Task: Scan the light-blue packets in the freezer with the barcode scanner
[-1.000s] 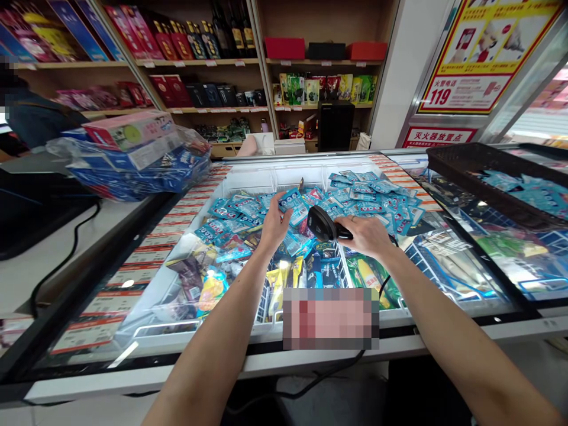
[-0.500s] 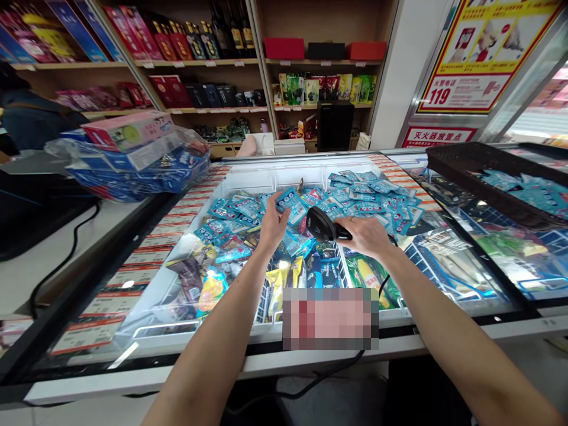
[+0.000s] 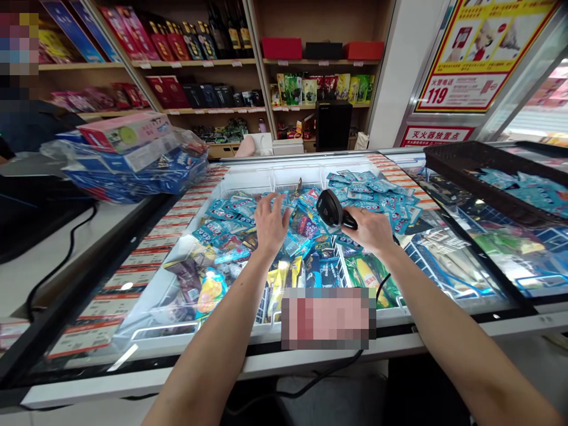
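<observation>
My right hand is wrapped round the handle of a black barcode scanner, its head pointing left above the packets. To its left, my left hand has its fingers apart, palm down over a loose pile of small blue packets; what lies under the palm is hidden. More blue packets are heaped beyond my right hand. Between and below the hands, the glass-topped display freezer shows mixed bagged goods, among them yellow packs and green packs.
A dark basket with blue packets stands at the right. Plastic-wrapped boxes sit at the left, near a person's dark sleeve. The scanner's black cable loops below the freezer's front edge. Stocked shelves line the back.
My left hand has let go of a blue packet over the left pile, and its fingers have spread. My right hand has drawn the scanner slightly right and up.
</observation>
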Demonstrator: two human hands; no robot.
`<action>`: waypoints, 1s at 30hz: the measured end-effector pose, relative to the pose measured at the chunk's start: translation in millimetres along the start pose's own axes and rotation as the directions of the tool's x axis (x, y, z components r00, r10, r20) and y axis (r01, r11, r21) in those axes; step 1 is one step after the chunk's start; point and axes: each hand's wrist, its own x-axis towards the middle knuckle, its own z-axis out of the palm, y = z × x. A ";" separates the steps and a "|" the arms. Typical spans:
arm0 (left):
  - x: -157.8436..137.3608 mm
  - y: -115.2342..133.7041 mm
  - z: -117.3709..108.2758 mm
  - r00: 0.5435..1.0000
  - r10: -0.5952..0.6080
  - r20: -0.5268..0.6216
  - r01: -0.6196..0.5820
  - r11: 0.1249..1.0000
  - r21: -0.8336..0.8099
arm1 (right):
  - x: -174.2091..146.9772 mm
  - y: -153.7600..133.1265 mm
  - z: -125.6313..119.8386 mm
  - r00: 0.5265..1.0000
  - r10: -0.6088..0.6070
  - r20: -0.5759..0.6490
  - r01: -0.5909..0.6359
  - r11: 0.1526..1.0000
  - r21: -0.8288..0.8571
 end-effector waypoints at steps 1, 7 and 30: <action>0.0 1.4 0.7 0.993 0.078 0.093 -0.079 0.997 0.008 | 0.1 0.0 0.1 1.000 0.018 -0.009 -0.018 1.000 -0.002; -4.1 2.1 8.2 0.970 0.059 0.234 -0.097 0.983 0.156 | 1.2 0.0 -1.5 0.997 0.071 -0.017 -0.071 0.997 0.007; 1.7 17.2 -3.2 0.811 0.413 0.413 -0.394 0.909 -0.135 | 3.6 -3.1 -11.8 0.978 0.206 0.015 -0.205 0.978 -0.038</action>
